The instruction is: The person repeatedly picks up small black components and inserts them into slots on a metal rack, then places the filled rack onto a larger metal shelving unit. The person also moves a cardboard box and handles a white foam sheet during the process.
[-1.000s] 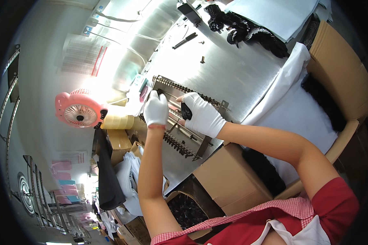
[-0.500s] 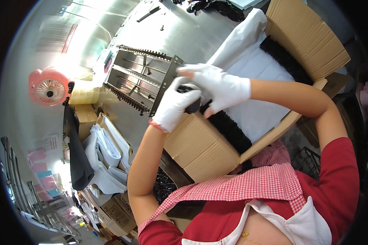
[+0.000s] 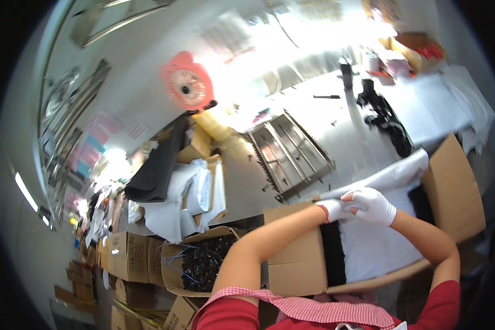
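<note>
Both my hands wear white gloves with bare fingertips and meet over an open cardboard box (image 3: 296,257). My right hand (image 3: 373,207) is closed, its fingers curled over my left. Whatever lies between them is hidden. Only the wrist side of my left hand (image 3: 331,210) shows, with a red band at the wrist; its fingers are out of sight. Beneath the hands, a white sheet (image 3: 377,245) covers the box's contents. Fuzzy black strips (image 3: 333,250) run along the box's sides.
Beyond the box, a metal rack (image 3: 291,154) with toothed edges lies on the steel table (image 3: 234,190). Bundled black parts (image 3: 388,121) and a black pen (image 3: 326,97) are farther right. At left stand a pink fan (image 3: 187,82) and a carton of small black pieces (image 3: 173,280).
The view has swung, showing more table and cartons at left. My hands are now away from the rack, over the white sheet. The dark object seen between them is no longer visible.
</note>
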`<state>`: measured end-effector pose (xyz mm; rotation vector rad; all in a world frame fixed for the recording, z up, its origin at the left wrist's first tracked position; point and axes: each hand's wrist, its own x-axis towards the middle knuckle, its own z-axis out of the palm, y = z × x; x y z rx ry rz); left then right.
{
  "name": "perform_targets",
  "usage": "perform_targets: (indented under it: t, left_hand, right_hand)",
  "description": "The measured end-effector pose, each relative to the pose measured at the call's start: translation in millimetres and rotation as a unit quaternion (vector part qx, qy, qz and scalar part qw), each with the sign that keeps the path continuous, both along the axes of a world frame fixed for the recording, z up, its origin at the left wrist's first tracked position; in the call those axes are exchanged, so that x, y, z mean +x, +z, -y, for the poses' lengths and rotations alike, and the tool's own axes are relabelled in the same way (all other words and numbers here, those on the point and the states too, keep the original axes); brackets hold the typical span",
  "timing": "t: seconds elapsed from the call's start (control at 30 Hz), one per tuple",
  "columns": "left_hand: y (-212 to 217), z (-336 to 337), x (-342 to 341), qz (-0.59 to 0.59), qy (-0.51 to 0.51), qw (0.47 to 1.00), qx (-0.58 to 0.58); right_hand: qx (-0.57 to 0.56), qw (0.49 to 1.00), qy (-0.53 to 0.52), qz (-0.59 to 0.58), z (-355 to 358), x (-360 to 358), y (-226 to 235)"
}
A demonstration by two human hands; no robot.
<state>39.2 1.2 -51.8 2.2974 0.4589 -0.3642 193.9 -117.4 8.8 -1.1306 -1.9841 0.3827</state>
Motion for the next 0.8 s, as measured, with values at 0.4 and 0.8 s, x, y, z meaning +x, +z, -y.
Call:
perform_targets:
  t: [0.4, 0.8]
  left_hand:
    - [-2, 40, -6, -0.114, 0.168, 0.953, 0.226]
    - [95, 27, -153, 0.231, 0.522, 0.673, 0.471]
  right_hand:
    - [0.107, 0.902, 0.079, 0.412, -169, -72, -13]
    - [0.006, 0.981, 0.037, -0.191, -121, -98, 106]
